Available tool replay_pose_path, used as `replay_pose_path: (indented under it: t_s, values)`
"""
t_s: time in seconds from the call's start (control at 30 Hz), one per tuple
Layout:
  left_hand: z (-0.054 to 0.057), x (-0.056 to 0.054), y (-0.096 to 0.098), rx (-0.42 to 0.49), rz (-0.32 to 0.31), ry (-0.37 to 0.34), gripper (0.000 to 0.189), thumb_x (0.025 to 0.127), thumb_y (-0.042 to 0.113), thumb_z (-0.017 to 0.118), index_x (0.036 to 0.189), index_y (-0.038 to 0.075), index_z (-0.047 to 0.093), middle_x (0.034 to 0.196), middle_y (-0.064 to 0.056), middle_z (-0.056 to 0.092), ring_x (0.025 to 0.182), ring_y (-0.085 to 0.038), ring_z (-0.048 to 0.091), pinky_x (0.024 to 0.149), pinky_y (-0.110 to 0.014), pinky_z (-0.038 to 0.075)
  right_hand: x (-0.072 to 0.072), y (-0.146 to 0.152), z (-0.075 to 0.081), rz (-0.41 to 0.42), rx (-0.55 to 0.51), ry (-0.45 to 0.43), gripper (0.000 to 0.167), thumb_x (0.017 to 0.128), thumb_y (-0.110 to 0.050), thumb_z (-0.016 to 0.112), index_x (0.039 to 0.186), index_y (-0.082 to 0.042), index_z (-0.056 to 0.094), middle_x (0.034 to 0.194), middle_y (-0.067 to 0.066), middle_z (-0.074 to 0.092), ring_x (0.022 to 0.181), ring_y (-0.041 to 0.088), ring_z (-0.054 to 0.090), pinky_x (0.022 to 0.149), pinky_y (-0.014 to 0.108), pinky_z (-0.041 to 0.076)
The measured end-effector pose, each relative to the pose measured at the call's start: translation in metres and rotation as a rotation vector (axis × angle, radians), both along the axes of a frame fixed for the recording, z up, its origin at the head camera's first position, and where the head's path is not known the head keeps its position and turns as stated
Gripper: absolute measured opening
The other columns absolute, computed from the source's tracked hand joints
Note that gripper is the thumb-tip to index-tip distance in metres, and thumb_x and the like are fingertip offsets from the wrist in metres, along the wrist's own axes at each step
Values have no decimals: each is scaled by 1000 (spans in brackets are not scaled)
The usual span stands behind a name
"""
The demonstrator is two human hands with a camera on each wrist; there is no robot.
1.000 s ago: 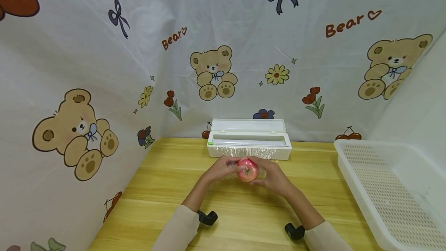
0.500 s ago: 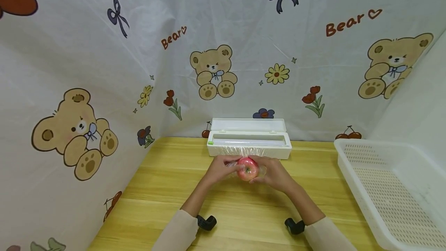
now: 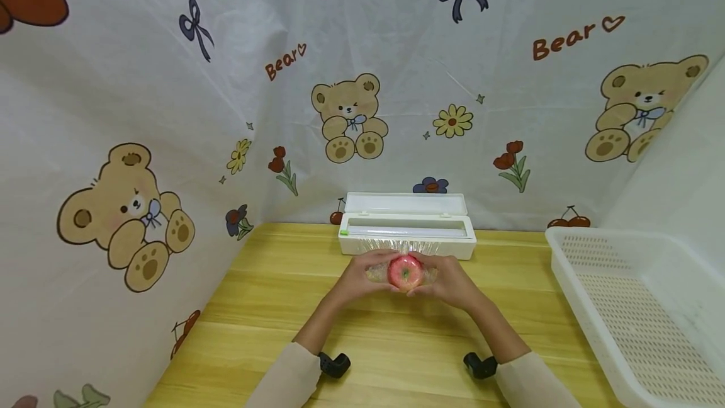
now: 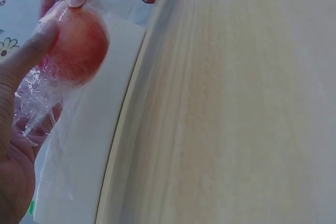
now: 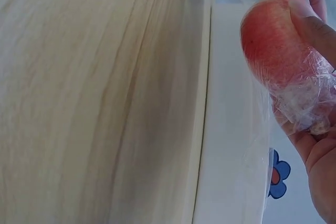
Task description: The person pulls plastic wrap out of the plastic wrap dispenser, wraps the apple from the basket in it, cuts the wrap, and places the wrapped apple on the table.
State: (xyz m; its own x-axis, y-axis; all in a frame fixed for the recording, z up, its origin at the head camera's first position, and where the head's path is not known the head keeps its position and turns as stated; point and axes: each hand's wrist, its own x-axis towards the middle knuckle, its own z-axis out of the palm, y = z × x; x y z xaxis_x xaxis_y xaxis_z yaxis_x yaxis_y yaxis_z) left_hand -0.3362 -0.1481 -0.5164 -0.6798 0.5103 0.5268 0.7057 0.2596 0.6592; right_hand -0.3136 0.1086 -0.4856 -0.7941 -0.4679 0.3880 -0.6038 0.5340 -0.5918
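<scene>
A red apple [image 3: 405, 272] with its stem end facing up is held between both hands in front of the white box. Clear plastic wrap [image 5: 304, 95] covers the apple and bunches in crinkled folds at its sides. My left hand [image 3: 362, 276] grips it from the left, thumb on the near side and fingers behind. From the right, my right hand [image 3: 447, 279] holds it the same way; both thumbs press on its near side. In the left wrist view, the apple [image 4: 79, 45] shows the film stretched tight over its skin. Behind it, film hangs over the front of the cling film box [image 3: 408, 247].
The cling film box has its lid [image 3: 404, 203] raised and a roll [image 3: 404, 232] inside. A white perforated plastic basket [image 3: 583, 313] stands on the right. The wooden table [image 3: 413, 345] meets a bear-print cloth [image 3: 396, 49] at the back and left.
My left thumb has shifted from the apple's upper left to its near side, beside the right thumb. The apple stays in about the same place, and the view has shifted slightly.
</scene>
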Motion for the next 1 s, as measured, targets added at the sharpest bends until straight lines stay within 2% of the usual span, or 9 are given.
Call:
replay_pose_path:
  t_s: [0.17,0.27,0.4,0.6,0.8,1.0]
  values:
    - [0,0,4,-31,2,-40,74,73,25,93,141,23,63,140,8,62,132,-12,55,110,-34,45,1,0,2,4,-19,-31,80,68,-30,96,134,2,64,124,13,71,114,28,68,94,48,57]
    - [-3,-2,5,-37,-9,-46,77,71,25,94,142,23,62,141,9,61,132,-12,55,110,-34,45,1,0,0,-10,-19,-49,80,69,-31,96,135,1,63,125,12,70,115,28,67,95,49,56]
    - [-7,-4,6,-32,13,-43,77,71,25,93,141,23,62,139,9,62,130,-13,56,108,-33,47,-3,1,-3,-17,-21,-49,80,68,-32,97,135,-1,64,126,10,70,117,28,66,99,51,54]
    - [-1,-7,7,-37,46,-93,73,72,28,93,139,28,64,135,12,64,126,-12,59,106,-34,49,-8,3,-3,-11,-12,-40,83,69,-38,95,137,-2,63,129,12,69,119,30,64,99,52,53]
    - [-1,-9,6,-31,57,-132,73,70,30,94,137,26,66,132,10,67,122,-12,62,103,-32,50,-7,4,-4,-14,-17,3,86,70,-39,94,141,-4,60,134,13,65,123,35,62,100,55,52]
    - [-3,-14,6,-6,65,-187,74,70,32,94,138,28,65,132,10,67,123,-11,61,106,-32,48,-8,4,-5,17,-53,84,76,67,-25,97,133,-4,67,129,10,69,121,31,64,101,51,52]
